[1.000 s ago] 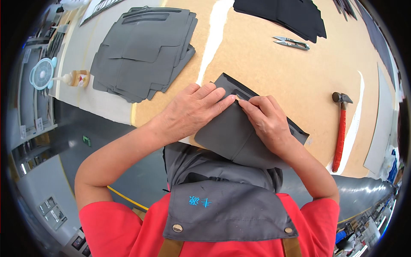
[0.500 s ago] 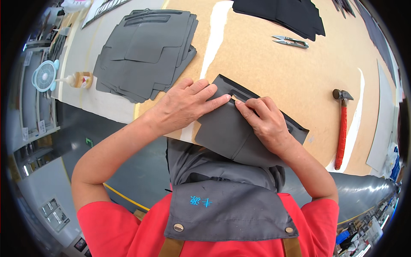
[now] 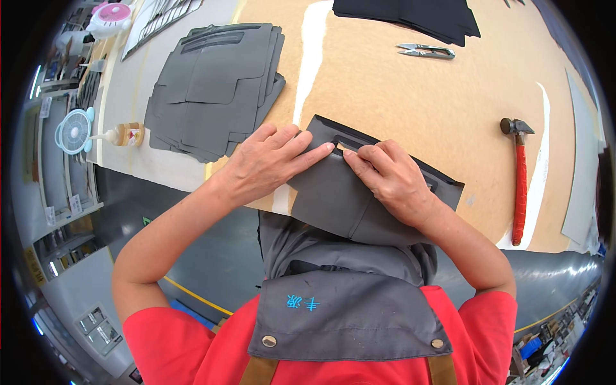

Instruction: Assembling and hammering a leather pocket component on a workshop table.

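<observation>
A grey leather-like panel [image 3: 333, 199] lies at the near edge of the table, its lower part hanging toward my apron. Along its far edge runs a dark rim with a long narrow slot [image 3: 350, 142]. Resting on the panel's left part, my left hand [image 3: 266, 160] has its fingers spread, and its index fingertip touches the slot's left end. My right hand [image 3: 391, 179] is closed, thumb and curled fingers pinched at the slot's near edge. The right hand covers the slot's middle. A small piece of tan shows between the two fingertips.
A stack of similar grey panels [image 3: 212, 90] lies to the left, black pieces [image 3: 410, 16] at the far side. Thread snips [image 3: 427, 51] rest beyond my hands, and a red-handled hammer [image 3: 518, 186] on the right. A glue bottle [image 3: 128, 135] stands near a small blue fan [image 3: 75, 131].
The whole view has shifted slightly. Both hands stay at the same slot in the panel, fingertips nearly in the same places on it.
</observation>
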A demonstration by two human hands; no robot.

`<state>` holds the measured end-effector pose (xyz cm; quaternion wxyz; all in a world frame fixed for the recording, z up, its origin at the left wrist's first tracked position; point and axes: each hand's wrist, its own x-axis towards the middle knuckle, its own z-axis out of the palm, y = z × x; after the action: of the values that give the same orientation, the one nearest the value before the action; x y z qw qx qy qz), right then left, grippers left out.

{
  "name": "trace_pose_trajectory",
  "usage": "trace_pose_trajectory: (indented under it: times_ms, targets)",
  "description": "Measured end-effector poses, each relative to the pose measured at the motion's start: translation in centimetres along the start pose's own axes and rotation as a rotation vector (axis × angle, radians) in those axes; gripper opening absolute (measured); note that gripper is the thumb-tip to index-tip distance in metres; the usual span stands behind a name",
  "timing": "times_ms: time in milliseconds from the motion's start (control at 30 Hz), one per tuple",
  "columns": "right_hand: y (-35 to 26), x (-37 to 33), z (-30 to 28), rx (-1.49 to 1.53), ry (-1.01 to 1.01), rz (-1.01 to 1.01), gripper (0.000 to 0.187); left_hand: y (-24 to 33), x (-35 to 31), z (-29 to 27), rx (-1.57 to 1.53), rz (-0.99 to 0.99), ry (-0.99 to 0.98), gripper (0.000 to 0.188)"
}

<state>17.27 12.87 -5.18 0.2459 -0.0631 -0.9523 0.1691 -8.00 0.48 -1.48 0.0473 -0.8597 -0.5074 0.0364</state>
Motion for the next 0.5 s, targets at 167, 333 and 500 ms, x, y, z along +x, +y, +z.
trace_pose_trajectory:
  times_ms: [167, 333, 500]
  targets:
    - [-0.1, 0.0, 0.1, 0.0, 0.01, -0.003, 0.04, -0.1, -0.2, -0.3, -0.003, -0.004, 0.003, 0.06]
    - [-0.1, 0.2, 0.4, -0.008, 0.032, -0.009, 0.04, 0.8, 0.0, -0.4, -0.074, -0.068, 0.036, 0.056]
    - [-0.4, 0.2, 0.6, -0.027, 0.03, -0.009, 0.04, 3.9, 1.4, 0.0, -0.303, -0.211, 0.163, 0.05]
